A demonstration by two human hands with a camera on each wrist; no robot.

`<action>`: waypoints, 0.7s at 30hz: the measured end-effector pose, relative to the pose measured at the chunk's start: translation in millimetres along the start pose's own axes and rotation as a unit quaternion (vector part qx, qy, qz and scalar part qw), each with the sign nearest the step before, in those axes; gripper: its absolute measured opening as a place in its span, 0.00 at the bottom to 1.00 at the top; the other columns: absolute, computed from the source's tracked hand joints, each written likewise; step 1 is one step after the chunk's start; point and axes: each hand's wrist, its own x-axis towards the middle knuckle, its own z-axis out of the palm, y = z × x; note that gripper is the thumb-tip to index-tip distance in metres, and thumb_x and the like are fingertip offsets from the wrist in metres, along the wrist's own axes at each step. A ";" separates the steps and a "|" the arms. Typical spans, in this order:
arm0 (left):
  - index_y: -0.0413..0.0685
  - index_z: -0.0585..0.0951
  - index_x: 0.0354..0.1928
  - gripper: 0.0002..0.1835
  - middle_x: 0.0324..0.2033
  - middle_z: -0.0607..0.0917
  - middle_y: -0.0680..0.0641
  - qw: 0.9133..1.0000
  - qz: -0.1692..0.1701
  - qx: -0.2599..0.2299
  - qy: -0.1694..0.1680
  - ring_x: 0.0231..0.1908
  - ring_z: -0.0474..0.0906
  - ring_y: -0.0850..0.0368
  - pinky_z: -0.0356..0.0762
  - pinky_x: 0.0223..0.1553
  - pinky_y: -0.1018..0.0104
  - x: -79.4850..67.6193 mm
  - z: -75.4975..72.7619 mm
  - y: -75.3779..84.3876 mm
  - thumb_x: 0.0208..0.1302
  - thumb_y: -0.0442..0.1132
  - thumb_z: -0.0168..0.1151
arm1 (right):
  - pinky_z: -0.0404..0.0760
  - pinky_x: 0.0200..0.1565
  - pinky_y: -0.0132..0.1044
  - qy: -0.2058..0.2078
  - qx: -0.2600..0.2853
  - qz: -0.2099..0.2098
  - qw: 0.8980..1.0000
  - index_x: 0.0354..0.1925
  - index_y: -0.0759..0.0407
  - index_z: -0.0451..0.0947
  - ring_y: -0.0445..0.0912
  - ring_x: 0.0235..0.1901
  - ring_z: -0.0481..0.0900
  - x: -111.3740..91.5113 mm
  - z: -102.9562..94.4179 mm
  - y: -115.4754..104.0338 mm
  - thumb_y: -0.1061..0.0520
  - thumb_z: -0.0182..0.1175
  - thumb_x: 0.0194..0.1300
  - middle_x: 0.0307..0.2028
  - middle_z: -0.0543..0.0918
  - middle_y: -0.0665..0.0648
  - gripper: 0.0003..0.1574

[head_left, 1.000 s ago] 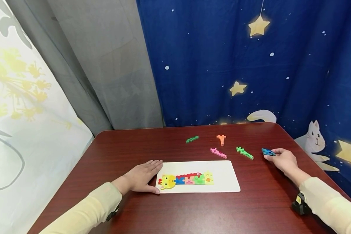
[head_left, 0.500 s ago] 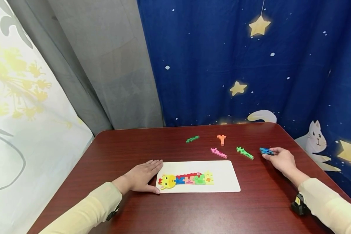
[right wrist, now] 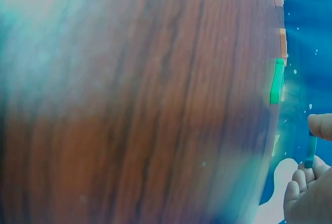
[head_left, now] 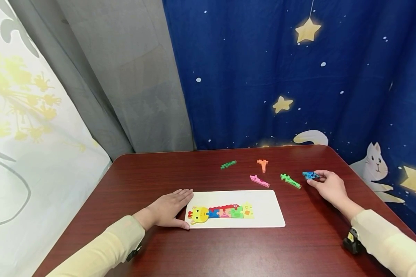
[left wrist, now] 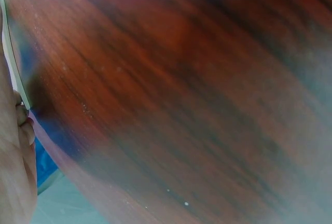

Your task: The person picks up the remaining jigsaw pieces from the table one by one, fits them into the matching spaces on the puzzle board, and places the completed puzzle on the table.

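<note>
A white board (head_left: 267, 211) lies on the table, bearing a row of joined puzzle pieces that make a giraffe's head (head_left: 198, 215) and neck, ending in a pale yellow piece (head_left: 247, 210). My left hand (head_left: 168, 209) rests flat at the board's left edge, fingers straight. Over at the right, my right hand (head_left: 331, 187) pinches a blue puzzle piece (head_left: 310, 175) between thumb and fingers. In the right wrist view that blue piece (right wrist: 311, 151) shows edge-on, lifted off the table. Nearest to it lies a light green puzzle piece (head_left: 291, 181).
Behind the board lie a pink piece (head_left: 259, 181), an orange piece (head_left: 262, 165) and a dark green piece (head_left: 228, 164). The brown table (head_left: 152, 173) ends at a grey curtain (head_left: 142, 96) and a blue starry curtain (head_left: 242, 77).
My right hand has moved a little to the left and up with the blue puzzle piece, toward the light green one. The left hand has stayed at the board.
</note>
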 end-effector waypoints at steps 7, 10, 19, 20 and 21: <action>0.42 0.53 0.76 0.61 0.74 0.53 0.44 1.000 0.001 0.000 0.001 0.73 0.48 0.51 0.47 0.71 0.59 0.2 -0.2 0.1 0.53 0.83 0.34 | 0.75 0.44 0.57 0.013 0.008 -0.034 0.999 0.54 0.73 0.74 0.63 0.43 0.76 0.6 4.3 -6.1 0.56 0.66 0.61 0.44 0.77 0.72 0.28; 0.43 0.53 0.76 0.61 0.74 0.53 0.44 1.000 0.000 -0.001 0.000 0.73 0.48 0.51 0.47 0.71 0.58 0.1 -0.2 0.5 0.53 0.83 0.34 | 0.75 0.44 0.57 0.014 0.013 -0.042 0.999 0.54 0.73 0.74 0.63 0.44 0.77 1.1 5.9 -7.6 0.56 0.67 0.61 0.45 0.77 0.72 0.29; 0.42 0.53 0.76 0.61 0.74 0.53 0.44 1.000 0.001 0.000 0.003 0.73 0.48 0.51 0.46 0.71 0.58 0.3 0.8 0.3 0.53 0.83 0.34 | 0.77 0.45 0.55 0.018 0.028 -0.059 0.998 0.55 0.71 0.75 0.62 0.43 0.79 3.3 7.6 -12.5 0.56 0.68 0.60 0.46 0.78 0.70 0.29; 0.42 0.53 0.76 0.61 0.74 0.53 0.44 1.000 0.001 0.001 0.003 0.73 0.48 0.51 0.46 0.71 0.58 0.4 0.9 0.3 0.53 0.83 0.34 | 0.77 0.45 0.55 0.017 0.028 -0.060 0.998 0.55 0.71 0.75 0.62 0.43 0.79 3.3 7.6 -13.2 0.56 0.68 0.60 0.45 0.78 0.70 0.29; 0.42 0.53 0.76 0.61 0.74 0.53 0.43 1.000 0.002 0.001 0.003 0.73 0.48 0.51 0.46 0.71 0.58 0.5 1.0 0.2 0.53 0.83 0.34 | 0.77 0.45 0.55 0.015 0.028 -0.061 0.998 0.55 0.71 0.75 0.61 0.43 0.79 3.2 7.6 -14.0 0.56 0.68 0.60 0.45 0.78 0.69 0.29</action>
